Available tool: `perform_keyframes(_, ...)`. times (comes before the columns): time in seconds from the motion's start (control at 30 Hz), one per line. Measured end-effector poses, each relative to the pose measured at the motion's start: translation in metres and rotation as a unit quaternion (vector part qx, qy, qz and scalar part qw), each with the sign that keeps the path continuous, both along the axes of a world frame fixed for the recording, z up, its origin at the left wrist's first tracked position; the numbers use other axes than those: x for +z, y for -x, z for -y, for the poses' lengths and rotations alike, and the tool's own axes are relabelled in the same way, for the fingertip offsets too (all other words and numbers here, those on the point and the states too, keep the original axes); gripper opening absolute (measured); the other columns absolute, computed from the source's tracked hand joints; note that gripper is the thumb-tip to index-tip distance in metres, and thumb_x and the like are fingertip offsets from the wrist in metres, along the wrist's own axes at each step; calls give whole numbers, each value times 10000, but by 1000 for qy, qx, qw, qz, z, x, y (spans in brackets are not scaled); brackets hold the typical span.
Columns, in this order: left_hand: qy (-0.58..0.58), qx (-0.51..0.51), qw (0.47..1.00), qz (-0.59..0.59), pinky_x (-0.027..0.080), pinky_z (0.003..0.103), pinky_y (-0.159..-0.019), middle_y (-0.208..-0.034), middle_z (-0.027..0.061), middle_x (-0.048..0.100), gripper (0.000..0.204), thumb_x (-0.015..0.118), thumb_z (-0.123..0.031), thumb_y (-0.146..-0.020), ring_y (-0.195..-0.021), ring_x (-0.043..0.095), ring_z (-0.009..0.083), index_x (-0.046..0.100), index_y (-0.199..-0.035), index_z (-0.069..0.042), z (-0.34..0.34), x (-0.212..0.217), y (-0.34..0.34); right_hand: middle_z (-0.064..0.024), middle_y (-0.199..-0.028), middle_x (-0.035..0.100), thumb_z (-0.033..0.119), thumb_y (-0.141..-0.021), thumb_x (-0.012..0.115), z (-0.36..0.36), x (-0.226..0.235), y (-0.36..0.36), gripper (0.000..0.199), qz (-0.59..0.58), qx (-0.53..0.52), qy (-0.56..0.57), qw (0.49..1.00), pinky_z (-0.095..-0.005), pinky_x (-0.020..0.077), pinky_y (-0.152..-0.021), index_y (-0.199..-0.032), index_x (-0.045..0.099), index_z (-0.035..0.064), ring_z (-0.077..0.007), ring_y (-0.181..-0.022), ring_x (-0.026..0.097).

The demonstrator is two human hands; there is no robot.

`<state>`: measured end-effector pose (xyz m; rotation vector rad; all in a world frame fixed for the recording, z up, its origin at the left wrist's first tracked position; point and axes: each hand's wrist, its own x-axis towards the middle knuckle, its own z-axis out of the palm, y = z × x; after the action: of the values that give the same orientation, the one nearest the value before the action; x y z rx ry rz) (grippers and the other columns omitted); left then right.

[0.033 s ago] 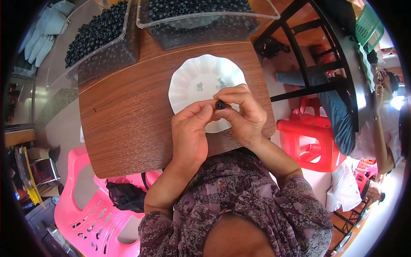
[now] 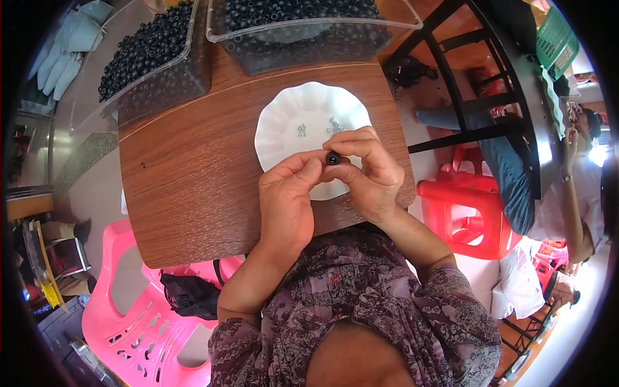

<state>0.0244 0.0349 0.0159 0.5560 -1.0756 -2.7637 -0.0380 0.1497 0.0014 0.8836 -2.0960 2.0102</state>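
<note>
Clearly, both hands met above the lower part of a white, round ceramic plate with a scalloped rim (image 2: 277, 126), which stood on a brown wood-grained table (image 2: 187, 187). The right hand (image 2: 377, 177) was pinching a small, black, round piece with a hole in its end (image 2: 333, 158) between the thumb and a bent finger. The left hand (image 2: 287, 203) came to this same piece from the other side, its thumb lying near the forefinger – whether these fingers also gripped the piece, I could not tell. So the black piece was in the air over the plate, at the fingertips. Beyond the plate, near the far edge of the table, were two clear plastic tubs, a left one (image 2: 184, 80) and a right one (image 2: 309, 55), both filled with many small dark ring-like pieces (image 2: 151, 48). To the left of the person stood a pink plastic chair (image 2: 103, 309) – a black bag (image 2: 190, 298) lay on it – and to the right, a red plastic stool (image 2: 445, 226).
</note>
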Motion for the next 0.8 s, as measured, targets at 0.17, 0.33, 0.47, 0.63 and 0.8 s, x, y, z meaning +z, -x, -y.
perform_keyframes(0.17,-7,-12,1000,-12,460,314,-822,-940,102,624,194,533,-83,-880,-860,591,168,587,-986,70,-1,0,-2,-110,-910,609,-134,-587,650,1,-3,-1,339,-22,8,-18,1000,-300,466,-698,-897,595,-7,-232,-834,562)
perform_keyframes(0.33,42,1,999,4,453,247,-779,-879,71,628,126,586,-51,-848,-820,584,129,577,-940,35,3,-8,-16,-114,-925,605,-124,-586,646,1,9,-5,406,-146,46,-87,984,-321,451,-672,-969,595,0,-246,-790,549)
perform_keyframes(0.47,174,48,983,-30,461,233,-745,-862,76,636,121,600,-31,-829,-800,589,126,579,-939,14,35,5,-18,-73,-923,633,-108,-627,658,-4,19,3,447,-21,63,-160,985,-270,450,-652,-1056,597,0,-158,-761,545)
perform_keyframes(0.63,447,213,865,-78,450,200,-685,-831,29,602,147,639,2,-787,-754,552,86,595,-927,14,103,53,12,-57,-853,632,-106,-645,648,-9,6,40,326,-44,24,-210,976,-247,451,-646,-942,641,26,-134,-731,550)
perform_keyframes(0.8,534,263,795,-117,428,180,-670,-809,-2,568,135,654,10,-774,-734,518,69,605,-900,18,193,74,74,-102,-773,611,-85,-608,674,4,5,59,266,-164,29,-257,952,-342,463,-641,-856,633,1,-269,-755,574)
